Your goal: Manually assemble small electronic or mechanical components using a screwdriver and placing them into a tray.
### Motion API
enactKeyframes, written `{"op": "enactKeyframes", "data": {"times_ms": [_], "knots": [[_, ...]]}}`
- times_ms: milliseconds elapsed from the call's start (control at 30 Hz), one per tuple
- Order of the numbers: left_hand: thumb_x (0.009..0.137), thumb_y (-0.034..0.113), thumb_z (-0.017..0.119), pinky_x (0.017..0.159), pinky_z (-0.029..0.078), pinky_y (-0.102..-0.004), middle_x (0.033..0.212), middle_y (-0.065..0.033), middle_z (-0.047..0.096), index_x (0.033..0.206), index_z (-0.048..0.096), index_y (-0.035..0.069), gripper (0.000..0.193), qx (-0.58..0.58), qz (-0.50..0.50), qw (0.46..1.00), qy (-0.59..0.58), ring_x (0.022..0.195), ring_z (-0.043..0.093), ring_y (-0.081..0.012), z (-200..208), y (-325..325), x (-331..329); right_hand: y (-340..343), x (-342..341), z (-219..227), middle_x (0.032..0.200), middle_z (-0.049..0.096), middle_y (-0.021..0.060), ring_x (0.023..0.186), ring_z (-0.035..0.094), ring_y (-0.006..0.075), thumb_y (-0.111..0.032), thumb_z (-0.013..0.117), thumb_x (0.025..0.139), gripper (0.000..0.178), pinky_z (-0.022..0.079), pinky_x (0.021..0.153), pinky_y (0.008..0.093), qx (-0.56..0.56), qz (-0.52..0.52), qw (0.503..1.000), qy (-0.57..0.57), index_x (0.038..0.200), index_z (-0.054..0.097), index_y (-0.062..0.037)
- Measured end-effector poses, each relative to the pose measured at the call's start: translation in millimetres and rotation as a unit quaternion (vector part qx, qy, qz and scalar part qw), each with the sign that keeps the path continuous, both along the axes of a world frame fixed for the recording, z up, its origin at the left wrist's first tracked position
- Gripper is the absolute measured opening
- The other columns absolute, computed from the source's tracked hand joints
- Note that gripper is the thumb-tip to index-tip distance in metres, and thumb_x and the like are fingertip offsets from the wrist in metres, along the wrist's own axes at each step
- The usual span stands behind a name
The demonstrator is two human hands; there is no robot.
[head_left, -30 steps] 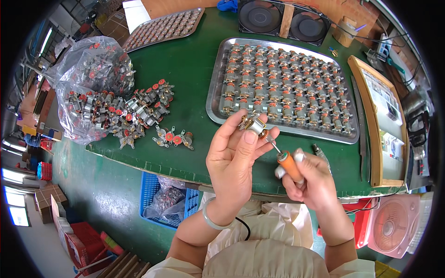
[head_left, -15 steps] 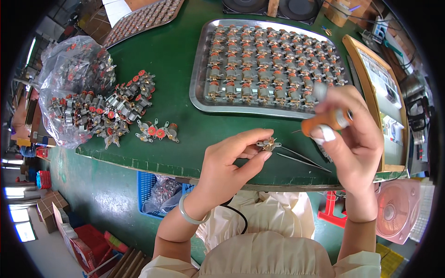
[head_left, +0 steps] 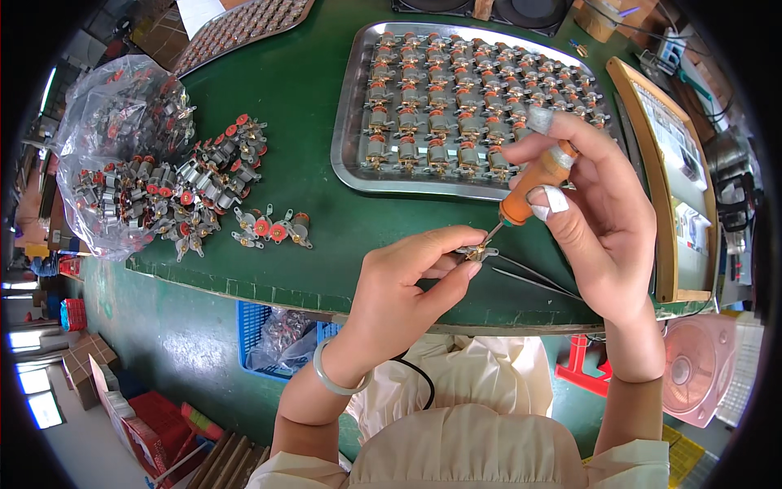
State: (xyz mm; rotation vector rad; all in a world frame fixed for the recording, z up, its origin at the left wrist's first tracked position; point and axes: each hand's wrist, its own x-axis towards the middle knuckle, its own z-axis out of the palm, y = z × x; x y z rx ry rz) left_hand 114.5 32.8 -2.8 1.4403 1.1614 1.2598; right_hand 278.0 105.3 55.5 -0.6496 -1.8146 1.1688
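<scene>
My left hand [head_left: 403,281] pinches a small metal part [head_left: 479,253] with flat tabs and a brassy centre between thumb and forefinger, just above the table. My right hand [head_left: 603,244] grips an orange-handled screwdriver [head_left: 525,196], tilted, its thin shaft pointing down to the left. The shaft's tip meets the top of the metal part; the exact contact is too small to make out. White tape wraps the right thumb and a fingertip. Behind the part, tweezers [head_left: 533,281] lie on the green table [head_left: 297,122], partly hidden by my right hand.
A metal tray [head_left: 345,151] holds rows of similar parts with orange-red discs. To the left, a clear plastic bag [head_left: 73,163] spills a heap of parts [head_left: 195,191], beside a small cluster [head_left: 273,230]. A wooden-framed board [head_left: 664,244] stands at right; another filled tray [head_left: 244,37] sits far left.
My right hand has moved left and turned the screwdriver from nearly level to shaft down, bringing its tip onto the metal part. My left hand keeps its pinch, almost unmoved.
</scene>
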Motion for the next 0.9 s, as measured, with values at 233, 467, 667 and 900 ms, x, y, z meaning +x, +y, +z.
{"op": "enactKeyframes", "data": {"times_ms": [233, 467, 667, 900], "knots": [[0.076, -0.003, 0.061, 0.064, 0.052, -0.0234, 0.083, -0.0103, 0.063, 0.100, 0.059, 0.000, 0.025, 0.033, 0.034, 0.999, 0.021, 0.071, 0.063, -0.0121, -4, 1, 3, 2, -4, -6, 0.088, 0.054, 0.0062, 0.077, 0.054, 0.0108, 0.003, 0.060, 0.077, 0.041, 0.048, 0.067, 0.0231, 0.041, -0.051, 0.995, -0.082, 0.116, 0.047, 0.0026], [0.077, -0.005, 0.060, 0.071, 0.050, -0.0212, 0.091, -0.0090, 0.064, 0.101, 0.058, -0.003, 0.025, -0.001, 0.014, 1.000, 0.018, 0.080, 0.063, -0.0119, 0, 2, 0, 6, -1, 0, 0.095, 0.057, 0.0131, 0.079, 0.056, 0.0143, -0.004, 0.055, 0.083, 0.039, 0.048, 0.069, 0.0266, 0.088, -0.081, 0.992, 0.034, 0.120, 0.042, 0.0028], [0.077, -0.007, 0.059, 0.071, 0.050, -0.0206, 0.091, -0.0098, 0.064, 0.103, 0.057, -0.005, 0.026, -0.005, 0.017, 1.000, 0.002, 0.081, 0.063, -0.0125, -2, 1, 0, 6, -1, -7, 0.099, 0.056, 0.0154, 0.084, 0.056, 0.0175, -0.008, 0.056, 0.083, 0.039, 0.047, 0.076, 0.0313, 0.027, -0.001, 0.999, 0.040, 0.119, 0.042, 0.0027], [0.078, -0.006, 0.058, 0.071, 0.049, -0.0202, 0.090, -0.0092, 0.064, 0.102, 0.057, -0.004, 0.025, -0.017, 0.015, 1.000, -0.003, 0.081, 0.063, -0.0121, -1, 1, -1, 9, 3, -8, 0.100, 0.056, 0.0167, 0.086, 0.057, 0.0203, -0.009, 0.054, 0.084, 0.038, 0.048, 0.076, 0.0331, 0.041, 0.018, 0.999, 0.013, 0.118, 0.042, 0.0017]]}}
